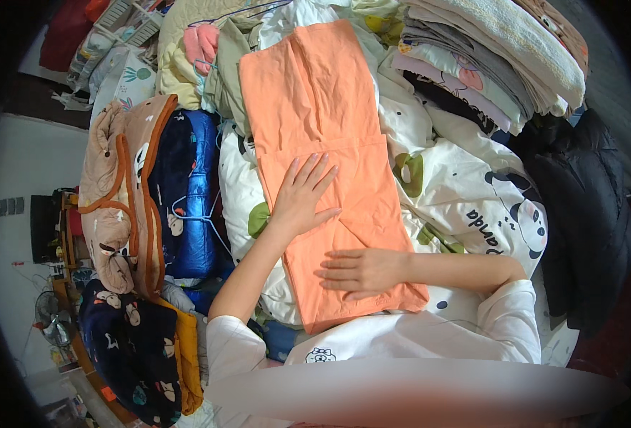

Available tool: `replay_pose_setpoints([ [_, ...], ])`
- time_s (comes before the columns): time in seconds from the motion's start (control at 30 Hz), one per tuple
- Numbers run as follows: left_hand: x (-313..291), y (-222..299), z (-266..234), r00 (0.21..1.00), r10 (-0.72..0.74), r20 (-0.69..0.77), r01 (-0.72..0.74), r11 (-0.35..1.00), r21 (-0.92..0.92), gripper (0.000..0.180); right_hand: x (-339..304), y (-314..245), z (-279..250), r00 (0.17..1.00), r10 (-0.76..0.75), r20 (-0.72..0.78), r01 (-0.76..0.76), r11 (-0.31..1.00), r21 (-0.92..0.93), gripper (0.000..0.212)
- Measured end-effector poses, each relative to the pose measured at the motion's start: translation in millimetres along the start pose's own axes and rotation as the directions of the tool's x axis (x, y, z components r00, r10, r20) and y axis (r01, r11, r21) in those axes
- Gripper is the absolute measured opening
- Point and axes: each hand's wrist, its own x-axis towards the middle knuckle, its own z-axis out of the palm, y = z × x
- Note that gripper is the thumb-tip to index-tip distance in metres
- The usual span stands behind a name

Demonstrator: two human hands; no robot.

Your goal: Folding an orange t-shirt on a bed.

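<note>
An orange garment (308,93), folded into a long strip, lies lengthwise before me on a white panda-print quilt (465,171). A fold line crosses it near the middle. My left hand (305,192) rests flat on the cloth just below that line, fingers spread and pointing away from me. Lower down, my right hand (362,273) lies flat across the near part of the garment, its fingers pointing left. Neither hand grips anything. Some creases run through the cloth around both palms. What kind of garment it is, I cannot make out.
Folded clothes and towels (501,57) are stacked at the far right, above a black puffy jacket (579,214). On the left lie a tan fleece blanket (126,192), a blue padded item (198,200) and a light-blue hanger (203,216). A fan (48,310) stands beyond them.
</note>
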Motion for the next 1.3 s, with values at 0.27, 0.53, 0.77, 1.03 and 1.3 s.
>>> replay_pose_setpoints([
  [0.27,-1,0,-4,0.997,-0.035,0.062,0.033,0.999,0.037,0.101,4,-21,10,0.995,0.005,-0.099,0.020,0.969,0.247,0.047],
  [0.53,-1,2,-6,0.996,-0.031,0.078,0.028,0.999,0.030,0.108,12,-27,-5,0.988,0.055,-0.143,0.014,0.897,0.441,0.054],
  [0.77,-2,2,-6,0.995,-0.023,0.098,0.021,1.000,0.015,0.109,12,-50,-3,0.984,0.163,0.072,-0.178,0.918,0.354,0.072],
  [1.03,-12,1,-33,0.992,0.072,-0.100,-0.086,0.987,-0.138,0.091,1,-57,-26,0.997,0.066,0.040,-0.075,0.935,0.346,0.076],
  [1.3,-107,26,-70,0.951,-0.066,-0.302,-0.085,0.885,-0.458,0.040,-88,-21,-109,0.852,0.519,0.071,-0.521,0.853,0.012,0.069],
])
